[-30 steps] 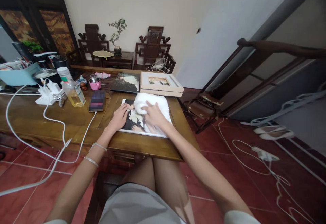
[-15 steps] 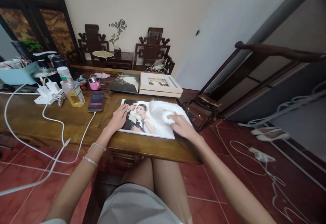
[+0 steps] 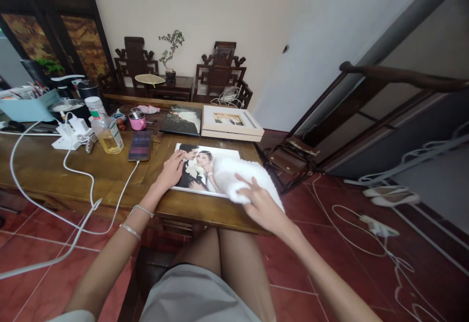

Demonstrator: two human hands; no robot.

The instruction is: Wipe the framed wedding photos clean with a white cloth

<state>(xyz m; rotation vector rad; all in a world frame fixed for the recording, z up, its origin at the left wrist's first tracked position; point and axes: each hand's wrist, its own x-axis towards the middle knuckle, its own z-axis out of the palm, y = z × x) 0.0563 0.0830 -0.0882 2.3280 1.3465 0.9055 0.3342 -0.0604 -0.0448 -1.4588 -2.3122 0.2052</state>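
A large photo print [image 3: 200, 166] lies flat on the wooden desk [image 3: 54, 170] in front of me. My left hand [image 3: 171, 169] rests open on its left edge, fingers spread flat. A white cloth [image 3: 240, 179] covers the print's right near corner and hangs past the desk edge. My right hand [image 3: 258, 204] presses on the cloth, fingers curled on it.
Behind the print lie a dark photo album [image 3: 182, 119] and a white framed picture [image 3: 230, 120]. A phone [image 3: 139, 145], an oil bottle [image 3: 106, 132], a pink cup [image 3: 137, 119] and a power strip [image 3: 71, 134] with white cables stand left. A brown bag [image 3: 293, 153] and cables lie on the floor at right.
My right hand has dragged the white cloth from the print's far middle across to its right near corner, uncovering the picture. My left hand has stayed on the left edge.
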